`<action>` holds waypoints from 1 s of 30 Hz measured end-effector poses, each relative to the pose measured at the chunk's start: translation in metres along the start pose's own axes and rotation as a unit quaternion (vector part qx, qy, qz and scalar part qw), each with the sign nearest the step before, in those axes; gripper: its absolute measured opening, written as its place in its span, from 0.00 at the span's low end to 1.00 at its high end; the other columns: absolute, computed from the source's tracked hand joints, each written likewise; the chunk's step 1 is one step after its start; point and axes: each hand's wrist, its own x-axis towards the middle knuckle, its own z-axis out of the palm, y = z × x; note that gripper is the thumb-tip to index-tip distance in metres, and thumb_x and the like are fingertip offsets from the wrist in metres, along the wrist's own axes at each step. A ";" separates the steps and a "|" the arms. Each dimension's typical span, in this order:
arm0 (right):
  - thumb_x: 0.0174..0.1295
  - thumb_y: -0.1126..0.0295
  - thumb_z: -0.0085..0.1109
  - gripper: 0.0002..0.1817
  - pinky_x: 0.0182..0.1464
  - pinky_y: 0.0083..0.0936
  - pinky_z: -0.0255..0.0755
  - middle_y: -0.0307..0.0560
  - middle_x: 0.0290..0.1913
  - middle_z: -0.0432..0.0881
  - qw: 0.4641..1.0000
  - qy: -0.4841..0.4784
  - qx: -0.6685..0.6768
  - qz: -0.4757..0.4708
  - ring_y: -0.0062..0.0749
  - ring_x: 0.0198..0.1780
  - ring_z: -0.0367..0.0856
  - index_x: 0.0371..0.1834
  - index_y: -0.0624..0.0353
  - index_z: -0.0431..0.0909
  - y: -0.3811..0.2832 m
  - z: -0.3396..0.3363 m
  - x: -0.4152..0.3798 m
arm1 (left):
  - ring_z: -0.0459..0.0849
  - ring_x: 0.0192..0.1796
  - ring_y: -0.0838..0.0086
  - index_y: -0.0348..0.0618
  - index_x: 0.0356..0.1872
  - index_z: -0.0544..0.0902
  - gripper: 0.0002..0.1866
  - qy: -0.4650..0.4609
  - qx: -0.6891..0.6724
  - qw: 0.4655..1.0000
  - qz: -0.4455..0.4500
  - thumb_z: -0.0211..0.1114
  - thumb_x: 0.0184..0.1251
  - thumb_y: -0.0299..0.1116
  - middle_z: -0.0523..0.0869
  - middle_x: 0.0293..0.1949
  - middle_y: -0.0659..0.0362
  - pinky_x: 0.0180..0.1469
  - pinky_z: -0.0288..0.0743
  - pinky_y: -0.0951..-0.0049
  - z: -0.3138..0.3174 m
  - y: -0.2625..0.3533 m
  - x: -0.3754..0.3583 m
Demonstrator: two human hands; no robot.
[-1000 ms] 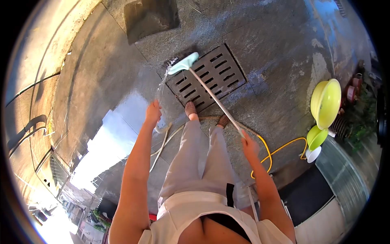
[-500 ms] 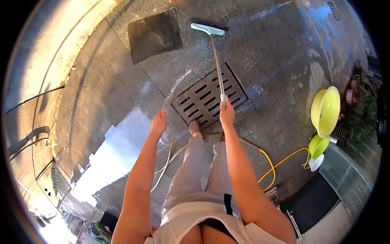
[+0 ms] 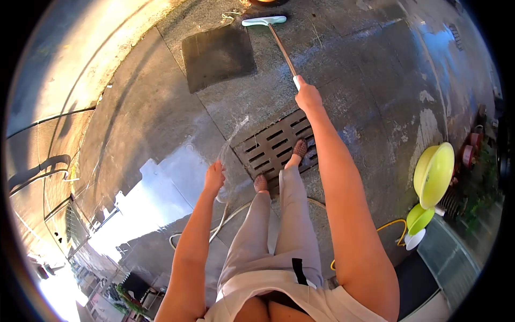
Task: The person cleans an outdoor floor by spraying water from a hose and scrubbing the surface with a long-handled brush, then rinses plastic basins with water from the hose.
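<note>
My right hand [image 3: 308, 95] is wrapped round the handle end of a long pole [image 3: 282, 48], held out ahead of me. At its far end a pale blue squeegee head [image 3: 264, 21] rests on the wet ground. My left hand [image 3: 215, 176] is closed round the hose [image 3: 222, 214], with its end hidden in the fingers. A stream of water [image 3: 236, 131] runs forward from that hand. Between and ahead of my feet lies a slotted metal drain grate [image 3: 277, 144]. A dark square patch [image 3: 219, 56] lies left of the pole.
Yellow-green basins [image 3: 433, 174] and a smaller white bowl [image 3: 414, 239] stand at the right, near potted plants [image 3: 477, 182]. A yellow hose [image 3: 394, 222] trails on the ground at the lower right. The pale hose loops behind my left hand.
My right hand has moved forward, carrying the squeegee farther out and slightly left. My right foot now shows on the grate. The left hand has shifted slightly down in the view.
</note>
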 end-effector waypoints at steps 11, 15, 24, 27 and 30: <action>0.55 0.74 0.57 0.42 0.45 0.46 0.76 0.66 0.42 0.81 0.989 -0.096 0.011 -0.112 0.58 0.43 0.81 0.74 0.48 0.49 0.017 -0.006 0.020 | 0.64 0.10 0.76 0.41 0.32 0.74 0.23 0.067 -0.044 0.995 -0.057 0.42 0.73 0.51 0.67 0.12 0.62 0.12 0.57 0.73 0.026 0.049 0.024; 0.58 0.74 0.56 0.43 0.35 0.45 0.76 0.63 0.35 0.82 0.978 -0.179 -0.043 -0.095 0.53 0.35 0.83 0.76 0.45 0.45 0.054 -0.003 -0.037 | 0.67 0.13 0.75 0.39 0.31 0.76 0.25 0.084 -0.019 0.995 -0.055 0.43 0.72 0.52 0.70 0.13 0.61 0.15 0.60 0.71 0.035 0.072 0.027; 0.58 0.73 0.61 0.36 0.35 0.38 0.75 0.54 0.37 0.84 0.997 -0.058 0.033 -0.024 0.48 0.34 0.83 0.70 0.32 0.62 0.257 -0.029 -0.233 | 0.73 0.20 0.70 0.39 0.34 0.78 0.24 0.042 0.092 0.991 0.089 0.43 0.72 0.50 0.76 0.19 0.57 0.25 0.65 0.67 0.071 0.158 0.051; 0.56 0.75 0.61 0.35 0.42 0.37 0.75 0.54 0.46 0.83 0.991 -0.024 0.097 0.088 0.52 0.43 0.82 0.68 0.37 0.66 0.285 -0.064 -0.306 | 0.83 0.33 0.56 0.37 0.38 0.80 0.26 0.015 0.133 0.986 0.095 0.41 0.71 0.51 0.84 0.31 0.47 0.41 0.72 0.57 0.094 0.192 0.054; 0.56 0.77 0.59 0.33 0.49 0.36 0.73 0.56 0.54 0.79 0.975 0.024 0.162 0.151 0.54 0.51 0.80 0.67 0.40 0.67 0.285 -0.071 -0.325 | 0.83 0.37 0.51 0.38 0.39 0.80 0.27 0.009 0.169 0.979 0.114 0.40 0.71 0.51 0.84 0.35 0.45 0.45 0.72 0.55 0.116 0.202 0.064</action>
